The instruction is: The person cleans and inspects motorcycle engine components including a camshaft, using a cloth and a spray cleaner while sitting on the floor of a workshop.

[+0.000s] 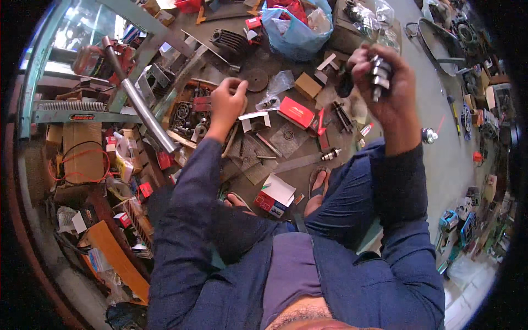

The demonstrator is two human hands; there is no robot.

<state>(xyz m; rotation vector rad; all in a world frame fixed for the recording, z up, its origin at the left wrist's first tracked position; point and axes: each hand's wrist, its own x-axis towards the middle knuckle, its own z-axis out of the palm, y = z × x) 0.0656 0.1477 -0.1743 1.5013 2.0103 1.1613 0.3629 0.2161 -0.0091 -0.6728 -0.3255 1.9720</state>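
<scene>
Raised at the upper right, my right hand point(393, 74) is closed around a short, shiny metal camshaft point(380, 77) with rounded lobes, its narrow end pointing down. My left hand point(227, 105) hovers over the clutter, fingers loosely curled, thumb apart, and nothing visible in them. Close beside it are a round, dark, flat disc point(257, 80) and a bent white card piece point(255, 120). A similar small camshaft point(330, 155) lies on the floor near my foot. A red box point(296, 111) and a clear plastic bag point(281, 82) lie between my hands.
An opened white-and-red carton point(276, 193) stands between my feet. Beyond are a blue plastic bag point(297, 27), a brown box point(308, 86) and a finned cylinder point(229, 40). A wooden tray point(177, 135) of metal parts sits left, beside a long steel tube point(142, 104).
</scene>
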